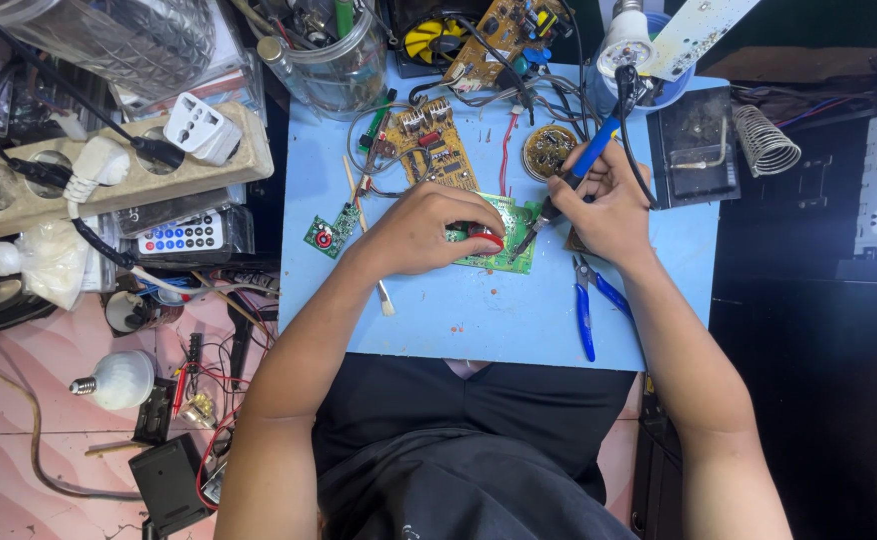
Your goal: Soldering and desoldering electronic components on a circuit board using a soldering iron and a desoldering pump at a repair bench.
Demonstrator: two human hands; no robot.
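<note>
Left hand [429, 228] presses a flat green circuit board [504, 240] onto the smooth blue desk [479, 320], fingers curled over it, while the right hand [609, 205] grips a slim blue-handled soldering iron [571, 185], tip just beside the board; blue-handled pliers [587, 300] lie near.

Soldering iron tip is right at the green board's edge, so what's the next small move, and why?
Probably ease the soldering iron tip down onto the joint on the green circuit board. The right hand holds the iron angled at the board, while the left hand presses the board and a red part steady on the blue mat.
</note>
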